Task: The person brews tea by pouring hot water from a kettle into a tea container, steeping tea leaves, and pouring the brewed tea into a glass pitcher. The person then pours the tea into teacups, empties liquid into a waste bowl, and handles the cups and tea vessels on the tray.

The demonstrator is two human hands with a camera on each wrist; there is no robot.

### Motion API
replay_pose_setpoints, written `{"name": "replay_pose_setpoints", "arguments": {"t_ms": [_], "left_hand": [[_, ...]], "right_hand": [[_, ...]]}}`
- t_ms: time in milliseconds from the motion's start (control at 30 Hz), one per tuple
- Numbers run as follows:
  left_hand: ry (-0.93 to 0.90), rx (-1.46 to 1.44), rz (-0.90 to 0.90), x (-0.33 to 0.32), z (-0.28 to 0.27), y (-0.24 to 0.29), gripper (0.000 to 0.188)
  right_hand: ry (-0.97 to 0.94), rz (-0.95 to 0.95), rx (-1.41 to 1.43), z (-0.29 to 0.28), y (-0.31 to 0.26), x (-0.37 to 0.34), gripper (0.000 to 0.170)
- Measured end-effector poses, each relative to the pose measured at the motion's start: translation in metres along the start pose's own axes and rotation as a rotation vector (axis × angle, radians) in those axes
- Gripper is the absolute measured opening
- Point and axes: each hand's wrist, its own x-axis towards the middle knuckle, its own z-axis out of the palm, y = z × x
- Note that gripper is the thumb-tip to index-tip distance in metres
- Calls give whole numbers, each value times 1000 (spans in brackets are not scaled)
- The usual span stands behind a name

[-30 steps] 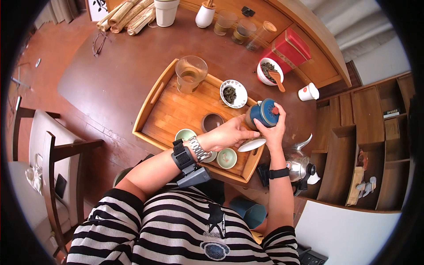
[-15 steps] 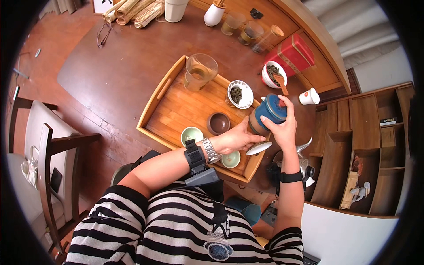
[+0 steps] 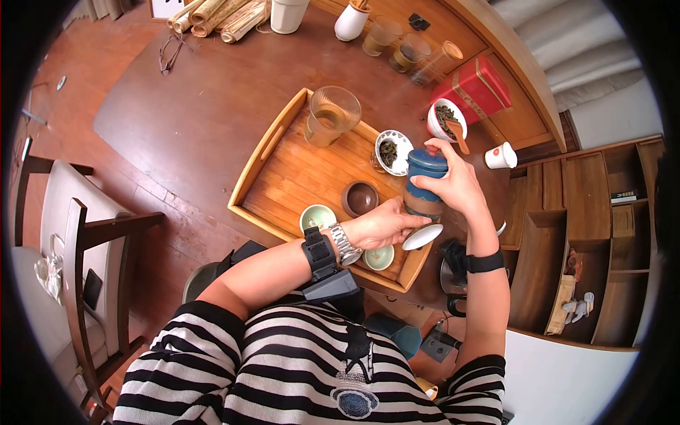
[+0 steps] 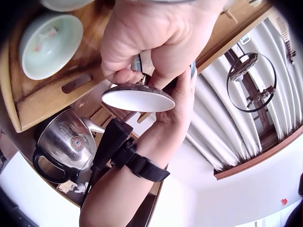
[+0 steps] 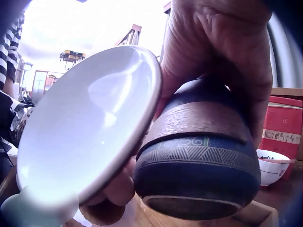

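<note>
The person's left hand (image 3: 386, 225) had its fingers drawn together, pinching the rim of a white-lined dish (image 3: 423, 237), which was tipped so that its pale inside faced outward. The right hand (image 3: 457, 184) was curled round a lidded blue jar (image 3: 426, 184), thumb along its side and forefinger over the top, and held it above the right end of the wooden tray (image 3: 297, 170), just beside the dish. In the left wrist view the hands hid nearly all of the jar, and its lid kept its inside out of sight; in the right wrist view the dish covered most of the left hand, leaving only some fingers showing beneath. A metal kettle (image 4: 66, 139) was mostly behind the right forearm in the head view but plain from the left wrist. On the tray, a tall glass pitcher (image 3: 333, 117) held some brownish liquid, a patterned white bowl (image 3: 402, 163) at the far edge held dark leaves (image 3: 388, 152), and a brown cup (image 3: 360, 199) stood near two pale green cups (image 3: 317, 219). Beyond the tray, a white bowl (image 3: 435, 129) contained more leaves with a wooden scoop (image 3: 460, 138) resting in it, next to a red box (image 3: 473, 88)
</note>
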Motion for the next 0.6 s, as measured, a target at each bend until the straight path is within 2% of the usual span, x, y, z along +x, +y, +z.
{"name": "replay_pose_setpoints", "arguments": {"t_ms": [67,367,600], "left_hand": [[-90,-13,-27,1,-2,1,41],[-115,-160,-50,-10,10,16,38],[-114,-184,-42,-10,10,19,34]], "right_hand": [[-45,32,6,-4,-3,6,63],[-194,26,-160,-12,-11,27,64],[-255,40,-173,-13,-10,41,61]]}}
